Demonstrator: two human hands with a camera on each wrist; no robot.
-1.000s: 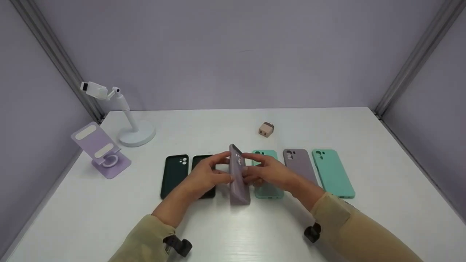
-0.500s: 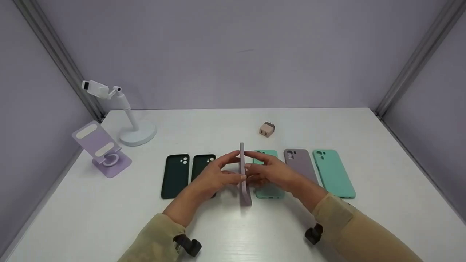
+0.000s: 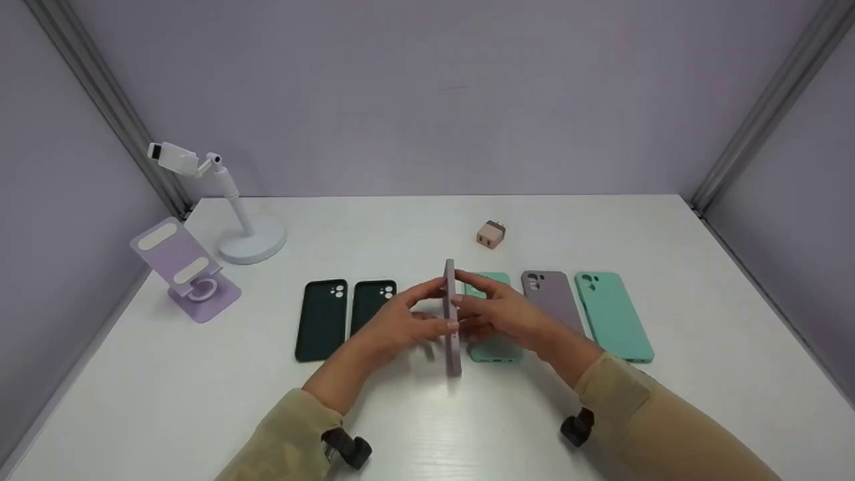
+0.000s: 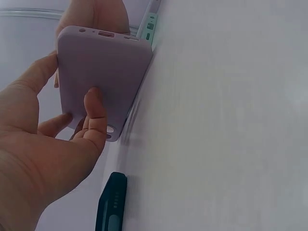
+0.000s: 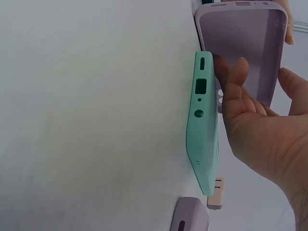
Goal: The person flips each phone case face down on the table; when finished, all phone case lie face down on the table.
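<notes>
A light purple phone case (image 3: 453,347) stands on its long edge, seen almost edge-on, between my two hands. My left hand (image 3: 401,327) holds it from the left, thumb at the near edge and index finger farther up. From the right, my right hand (image 3: 504,314) holds it with its fingertips against the other side. The case's smooth back (image 4: 103,67) faces the left wrist camera, while its hollow inside (image 5: 240,38) faces the right one. Beneath the right hand lies a mint phone case (image 3: 494,351), partly covered. A dark green phone case (image 3: 364,304) lies beside the left hand.
Another dark green case (image 3: 320,324) lies at the left of the row. A second purple case (image 3: 554,297) and another mint one (image 3: 618,317) lie to the right. Behind are a pink charger (image 3: 491,235), a white stand (image 3: 250,244) and a purple phone stand (image 3: 177,257).
The held purple case has turned from showing its face to nearly edge-on and shifted slightly right. My left hand has moved right with it; the right hand has barely moved.
</notes>
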